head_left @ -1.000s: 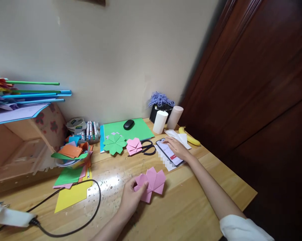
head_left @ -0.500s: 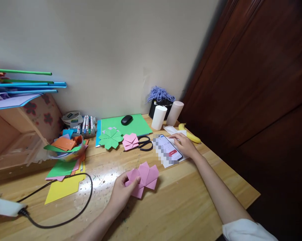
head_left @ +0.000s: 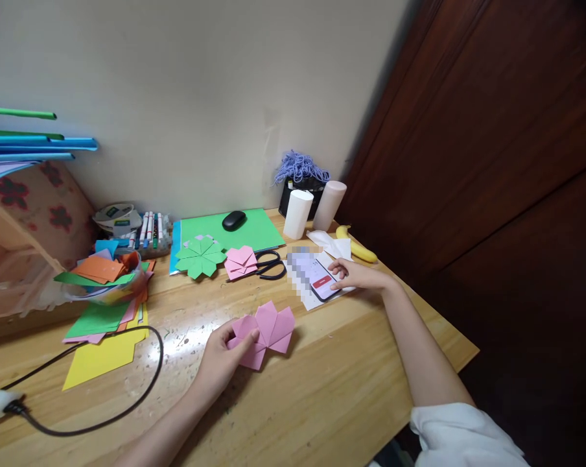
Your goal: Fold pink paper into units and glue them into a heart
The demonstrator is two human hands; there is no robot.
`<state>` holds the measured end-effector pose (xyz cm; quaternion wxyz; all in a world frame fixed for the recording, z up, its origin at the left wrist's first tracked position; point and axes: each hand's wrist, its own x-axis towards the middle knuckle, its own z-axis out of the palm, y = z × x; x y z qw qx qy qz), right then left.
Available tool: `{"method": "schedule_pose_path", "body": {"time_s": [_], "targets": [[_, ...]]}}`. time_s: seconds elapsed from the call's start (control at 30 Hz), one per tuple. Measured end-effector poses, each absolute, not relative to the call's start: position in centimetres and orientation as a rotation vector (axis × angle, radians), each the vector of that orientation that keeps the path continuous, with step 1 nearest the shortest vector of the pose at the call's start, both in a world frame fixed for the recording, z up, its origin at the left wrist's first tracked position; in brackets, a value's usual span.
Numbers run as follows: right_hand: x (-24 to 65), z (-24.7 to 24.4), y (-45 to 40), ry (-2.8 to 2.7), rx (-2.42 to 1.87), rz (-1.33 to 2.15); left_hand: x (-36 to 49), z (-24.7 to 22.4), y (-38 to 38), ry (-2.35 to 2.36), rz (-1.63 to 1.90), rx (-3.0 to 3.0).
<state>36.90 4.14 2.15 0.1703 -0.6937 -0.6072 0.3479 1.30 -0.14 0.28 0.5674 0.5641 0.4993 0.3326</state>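
Between thumb and fingers, my left hand pinches a pink folded paper flower above the wooden table. My right hand is at the right edge of a phone, its fingers bent and apart over the screen, holding nothing. The phone lies on white paper and shows a red button. Behind the flower, a pink paper heart rests by black-handled scissors. A green paper flower lies to the left of the heart.
A black mouse sits on green sheets. Two rolls, a banana and a tissue are behind the phone. At the left are a bowl of paper scraps, markers and a looped black cable.
My right hand has shifted from beside the phone's upper right to over its lower part. The camera view has turned slightly, so everything appears further left and higher. My left hand keeps the pink flower.
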Motion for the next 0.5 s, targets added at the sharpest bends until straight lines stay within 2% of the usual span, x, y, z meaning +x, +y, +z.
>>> {"method": "schedule_pose_path", "body": {"time_s": [0.5], "targets": [[37.4, 1.3, 4.5, -1.761, -1.961, 1.051, 1.11, 0.06, -0.34, 1.132, 0.741, 1.346]]}}
